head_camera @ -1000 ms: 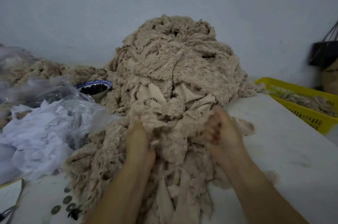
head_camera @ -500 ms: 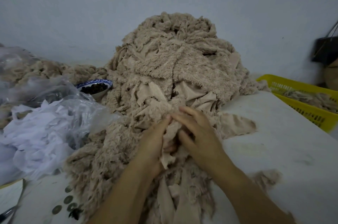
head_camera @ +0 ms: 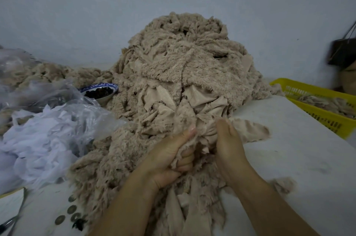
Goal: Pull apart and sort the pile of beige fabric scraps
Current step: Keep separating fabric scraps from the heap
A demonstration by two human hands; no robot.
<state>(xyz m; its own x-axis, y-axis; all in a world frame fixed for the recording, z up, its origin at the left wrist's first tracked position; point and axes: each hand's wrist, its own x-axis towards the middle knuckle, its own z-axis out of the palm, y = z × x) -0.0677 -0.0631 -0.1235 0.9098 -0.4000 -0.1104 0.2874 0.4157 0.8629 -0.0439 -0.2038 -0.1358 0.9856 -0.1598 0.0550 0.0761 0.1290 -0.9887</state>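
A tall pile of fluffy beige fabric scraps (head_camera: 185,74) rises on the white table (head_camera: 300,158) against the wall and spills toward me. At its near foot my left hand (head_camera: 169,156) grips a bunch of scraps, thumb on top and fingers curled underneath. Just to the right, my right hand (head_camera: 229,147) is dug into the same bunch with its fingers hidden in the fabric. A flat beige scrap (head_camera: 252,129) lies spread on the table to the right of that hand.
A yellow plastic basket (head_camera: 327,118) holding beige scraps sits at the right. On the left lie white fabric pieces (head_camera: 38,145) in clear plastic bags, a blue-rimmed bowl (head_camera: 100,91) of dark bits, several coins (head_camera: 71,210), and scissors (head_camera: 7,224) at the corner. A dark bag (head_camera: 342,52) hangs far right.
My hands came together from either side of the pile's foot. The left hand now clutches a bunch of scraps, and the right has pushed into the fabric beside it.
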